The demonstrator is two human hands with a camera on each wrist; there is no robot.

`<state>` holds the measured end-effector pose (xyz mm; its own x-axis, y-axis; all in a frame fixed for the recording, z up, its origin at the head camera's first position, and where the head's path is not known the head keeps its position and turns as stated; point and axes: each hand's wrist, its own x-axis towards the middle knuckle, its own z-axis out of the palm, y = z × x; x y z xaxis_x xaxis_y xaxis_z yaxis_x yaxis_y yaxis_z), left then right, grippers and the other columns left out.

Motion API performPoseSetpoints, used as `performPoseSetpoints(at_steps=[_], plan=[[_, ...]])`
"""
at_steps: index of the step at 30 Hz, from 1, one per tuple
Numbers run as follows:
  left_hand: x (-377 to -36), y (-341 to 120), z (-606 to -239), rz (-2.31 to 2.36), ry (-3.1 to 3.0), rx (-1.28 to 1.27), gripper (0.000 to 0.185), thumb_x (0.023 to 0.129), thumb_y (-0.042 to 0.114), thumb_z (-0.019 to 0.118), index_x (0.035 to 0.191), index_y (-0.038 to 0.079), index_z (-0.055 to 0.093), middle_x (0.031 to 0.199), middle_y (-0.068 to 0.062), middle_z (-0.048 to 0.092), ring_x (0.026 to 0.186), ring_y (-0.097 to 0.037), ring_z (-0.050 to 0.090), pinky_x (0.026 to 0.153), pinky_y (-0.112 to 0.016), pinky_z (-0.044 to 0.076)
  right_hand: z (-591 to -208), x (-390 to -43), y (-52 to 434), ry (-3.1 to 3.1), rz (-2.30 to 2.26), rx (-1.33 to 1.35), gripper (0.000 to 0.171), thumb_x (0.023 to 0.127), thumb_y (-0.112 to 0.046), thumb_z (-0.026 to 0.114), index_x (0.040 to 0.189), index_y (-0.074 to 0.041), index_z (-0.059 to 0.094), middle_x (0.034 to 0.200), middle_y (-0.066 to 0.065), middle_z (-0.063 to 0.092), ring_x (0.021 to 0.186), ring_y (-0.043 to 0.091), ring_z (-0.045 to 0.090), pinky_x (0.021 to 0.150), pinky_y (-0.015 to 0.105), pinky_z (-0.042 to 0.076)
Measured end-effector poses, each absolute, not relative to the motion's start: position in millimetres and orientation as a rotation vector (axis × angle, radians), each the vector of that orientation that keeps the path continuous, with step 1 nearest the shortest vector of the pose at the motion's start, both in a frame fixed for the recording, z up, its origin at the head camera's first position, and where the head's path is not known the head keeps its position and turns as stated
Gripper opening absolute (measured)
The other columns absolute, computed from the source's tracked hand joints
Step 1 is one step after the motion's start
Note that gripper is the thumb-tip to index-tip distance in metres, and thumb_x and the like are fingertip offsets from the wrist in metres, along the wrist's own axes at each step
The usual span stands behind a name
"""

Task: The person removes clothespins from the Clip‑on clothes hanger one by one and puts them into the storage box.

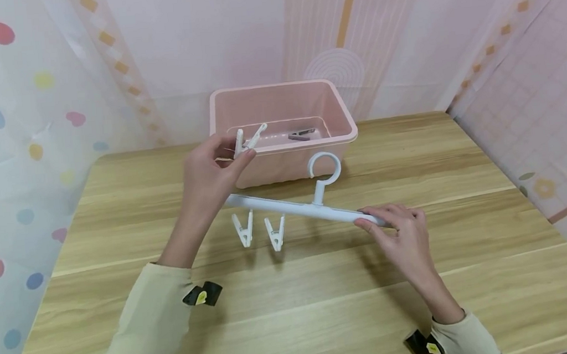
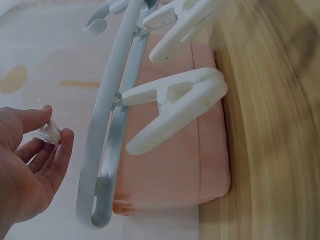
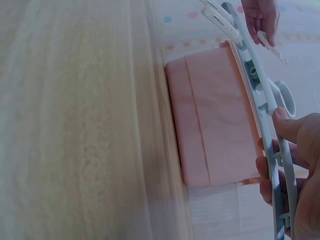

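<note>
In the head view my left hand [image 1: 208,172] pinches a white clip [image 1: 248,141] between thumb and fingers, in front of the pink bin's near rim. My right hand [image 1: 403,234] grips the right end of a pale blue clip hanger [image 1: 296,206], its round hook pointing up. From the bar's left half hang a white clip [image 1: 243,228] and a second white clip [image 1: 275,233], side by side. The left wrist view shows the hanger's long slotted bar [image 2: 102,135] beside my left hand. In the right wrist view my fingers [image 3: 267,185] wrap around the bar.
Behind the hanger stands the pink bin [image 1: 287,165] on the wooden table [image 1: 324,307]. Inside it lies a grey clip [image 1: 302,135]. A patterned cloth backdrop [image 1: 178,41] rises at the table's back and sides.
</note>
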<state>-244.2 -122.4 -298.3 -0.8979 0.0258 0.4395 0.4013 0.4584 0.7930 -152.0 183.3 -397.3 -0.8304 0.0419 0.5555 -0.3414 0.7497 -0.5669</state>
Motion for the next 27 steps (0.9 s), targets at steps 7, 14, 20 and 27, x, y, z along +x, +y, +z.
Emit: performPoseSetpoints(at_steps=[7, 14, 20, 27], plan=[[-263, -115, -293, -1.350, -2.402, -0.366, 0.029, 0.089, 0.020, 0.076, 0.114, 0.004, 0.071, 0.103, -0.014, 0.075, 0.090, -0.023, 0.072, 0.079, -0.020, 0.057, -399, -153, 183, -2.392, 0.906, 0.230, 0.025, 0.077, -0.020, 0.086, 0.099, -0.012, 0.080, 0.091, 0.008, 0.078, 0.085, 0.024, 0.066, 0.089, 0.039, 0.030], [-283, -110, -285, -1.296, -2.441, -0.340, 0.027, 0.090, 0.019, 0.075, 0.110, 0.002, 0.071, 0.103, -0.017, 0.075, 0.092, -0.027, 0.073, 0.082, -0.031, 0.059, -398, -154, 182, -2.398, 0.900, 0.215, 0.026, 0.076, -0.022, 0.086, 0.100, -0.014, 0.080, 0.093, 0.008, 0.078, 0.087, 0.023, 0.067, 0.089, 0.038, 0.031], [-298, -103, -277, -1.285, -2.477, -0.321, 0.027, 0.091, 0.019, 0.074, 0.111, 0.002, 0.070, 0.103, -0.016, 0.074, 0.090, -0.026, 0.071, 0.074, -0.024, 0.054, -398, -155, 182, -2.401, 0.879, 0.208, 0.026, 0.076, -0.024, 0.086, 0.100, -0.014, 0.080, 0.092, 0.007, 0.078, 0.086, 0.023, 0.066, 0.089, 0.039, 0.031], [-317, -93, -275, -1.206, -2.545, -0.336, 0.025, 0.091, 0.018, 0.072, 0.108, 0.000, 0.069, 0.104, -0.018, 0.073, 0.089, -0.027, 0.068, 0.071, -0.023, 0.048, -401, -153, 186, -2.391, 0.844, 0.194, 0.027, 0.075, -0.022, 0.087, 0.099, -0.014, 0.080, 0.091, 0.008, 0.078, 0.088, 0.025, 0.067, 0.088, 0.040, 0.031]])
